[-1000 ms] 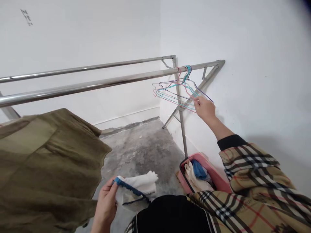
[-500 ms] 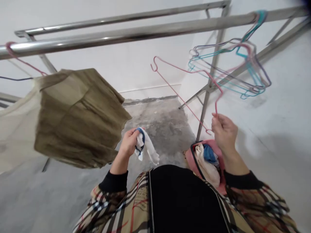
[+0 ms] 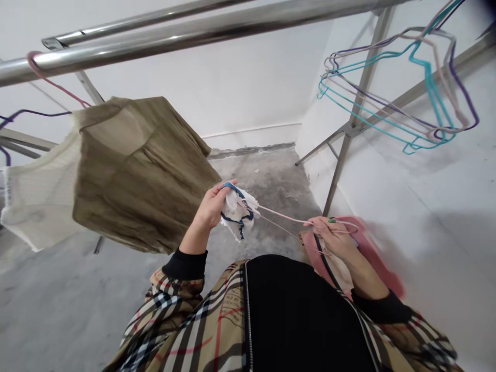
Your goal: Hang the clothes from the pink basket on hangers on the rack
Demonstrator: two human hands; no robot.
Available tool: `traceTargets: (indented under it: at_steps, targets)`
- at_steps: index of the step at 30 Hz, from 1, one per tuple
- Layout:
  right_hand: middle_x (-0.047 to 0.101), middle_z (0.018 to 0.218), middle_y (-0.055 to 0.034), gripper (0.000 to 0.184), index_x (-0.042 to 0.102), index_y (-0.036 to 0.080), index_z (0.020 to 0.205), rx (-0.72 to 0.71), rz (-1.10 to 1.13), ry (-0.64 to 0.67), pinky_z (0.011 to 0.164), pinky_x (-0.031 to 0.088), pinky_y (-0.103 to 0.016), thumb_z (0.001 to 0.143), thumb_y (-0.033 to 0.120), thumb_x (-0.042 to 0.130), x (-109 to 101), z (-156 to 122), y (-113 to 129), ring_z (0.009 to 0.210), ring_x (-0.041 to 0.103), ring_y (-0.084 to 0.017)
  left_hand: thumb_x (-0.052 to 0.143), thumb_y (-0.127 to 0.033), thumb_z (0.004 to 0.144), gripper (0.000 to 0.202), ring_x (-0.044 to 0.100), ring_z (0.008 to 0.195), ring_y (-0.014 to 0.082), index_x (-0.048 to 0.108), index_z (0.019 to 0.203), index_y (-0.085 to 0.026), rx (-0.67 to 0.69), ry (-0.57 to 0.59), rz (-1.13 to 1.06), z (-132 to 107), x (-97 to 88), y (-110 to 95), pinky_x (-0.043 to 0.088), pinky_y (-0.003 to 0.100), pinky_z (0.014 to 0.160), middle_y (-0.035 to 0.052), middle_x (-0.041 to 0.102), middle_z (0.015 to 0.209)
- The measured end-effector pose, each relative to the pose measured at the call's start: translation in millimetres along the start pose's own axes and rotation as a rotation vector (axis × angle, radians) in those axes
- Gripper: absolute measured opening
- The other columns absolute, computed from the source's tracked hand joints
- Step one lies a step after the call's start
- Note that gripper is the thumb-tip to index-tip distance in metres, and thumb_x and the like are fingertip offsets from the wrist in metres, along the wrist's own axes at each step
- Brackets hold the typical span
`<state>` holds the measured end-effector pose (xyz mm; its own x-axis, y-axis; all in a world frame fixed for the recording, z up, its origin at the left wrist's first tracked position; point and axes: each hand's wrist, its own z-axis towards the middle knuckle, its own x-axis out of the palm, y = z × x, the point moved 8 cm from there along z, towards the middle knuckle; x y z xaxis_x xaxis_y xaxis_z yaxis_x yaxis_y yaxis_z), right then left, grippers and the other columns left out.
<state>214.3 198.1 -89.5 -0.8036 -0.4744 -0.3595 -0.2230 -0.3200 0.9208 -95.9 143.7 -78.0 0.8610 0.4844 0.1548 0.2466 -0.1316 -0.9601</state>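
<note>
My left hand (image 3: 213, 205) pinches a small white garment (image 3: 236, 206) with dark blue trim by its upper edge. What kind of garment it is, I cannot tell. Closed around a pink wire hanger (image 3: 284, 213) is my right hand (image 3: 333, 235). One end of the hanger reaches left into the garment's opening, and its hook side lies toward my right hand. Below my right hand stands a pink basket (image 3: 377, 258) with pale cloth in it, partly hidden by my hand and forearm.
A metal rail (image 3: 186, 39) crosses the top. At left hang an olive shirt (image 3: 143, 175) and a sheer white top (image 3: 42, 191). Several wire hangers (image 3: 387, 98) hang at right, near a slanted rack leg (image 3: 344, 155). Concrete floor (image 3: 127, 299) lies below.
My right hand has lowered the pink hanger and turned it leftward, so its end now meets the white garment. My left hand has risen slightly with the garment. The view has shifted.
</note>
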Motion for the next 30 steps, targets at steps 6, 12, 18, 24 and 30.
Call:
traceTargets:
  at_steps: [6, 12, 18, 24, 30]
  targets:
    - [0.069, 0.077, -0.0024, 0.041, 0.07, 0.021, 0.078, -0.033, -0.177, 0.125, 0.067, 0.046, -0.025, 0.098, 0.043, 0.042, 17, 6, 1, 0.072, 0.064, -0.015, 0.072, -0.037, 0.072, 0.047, 0.06, 0.062, 0.0119, 0.071, 0.113, -0.013, -0.046, 0.03, -0.033, -2, 9.0, 5, 0.046, 0.021, 0.059, 0.003, 0.072, 0.076]
    - [0.065, 0.069, -0.002, 0.046, 0.067, 0.02, 0.072, -0.115, -0.199, 0.142, 0.068, 0.045, -0.026, 0.097, 0.048, 0.041, 51, 30, 21, 0.066, 0.061, -0.014, 0.055, -0.04, 0.087, 0.044, 0.063, 0.082, 0.0176, 0.068, 0.121, -0.016, 0.21, 0.272, 0.4, -21, 52.9, -2, 0.048, 0.028, 0.076, 0.0075, 0.074, 0.096]
    - [0.062, 0.061, -0.0006, 0.048, 0.067, 0.021, 0.067, -0.164, -0.05, -0.038, 0.064, 0.045, -0.027, 0.094, 0.053, 0.045, 37, 49, 33, 0.06, 0.058, -0.014, 0.058, -0.032, 0.091, 0.034, 0.055, 0.102, 0.0267, 0.067, 0.123, -0.03, 0.887, 0.369, 1.324, -60, 91.8, -36, 0.036, 0.042, 0.091, 0.0088, 0.073, 0.103]
    - [0.064, 0.074, -0.0029, 0.033, 0.069, 0.019, 0.08, -0.217, -0.056, -0.222, 0.069, 0.048, -0.03, 0.088, 0.049, 0.057, 15, 48, 38, 0.069, 0.058, -0.016, 0.05, -0.03, 0.095, 0.031, 0.051, 0.067, 0.0161, 0.068, 0.12, -0.035, 0.922, 0.396, 1.473, -58, 87.0, -44, 0.036, 0.029, 0.066, 0.0029, 0.063, 0.074]
    - [0.061, 0.078, -0.0039, 0.016, 0.063, 0.021, 0.085, -0.208, -0.143, -0.535, 0.072, 0.049, -0.032, 0.09, 0.035, 0.058, 21, -6, 11, 0.072, 0.056, -0.017, 0.05, -0.029, 0.095, 0.032, 0.054, 0.068, 0.0167, 0.068, 0.121, -0.035, 0.938, 0.089, 1.559, -66, 73.7, -57, 0.029, 0.027, 0.054, 0.0028, 0.062, 0.073]
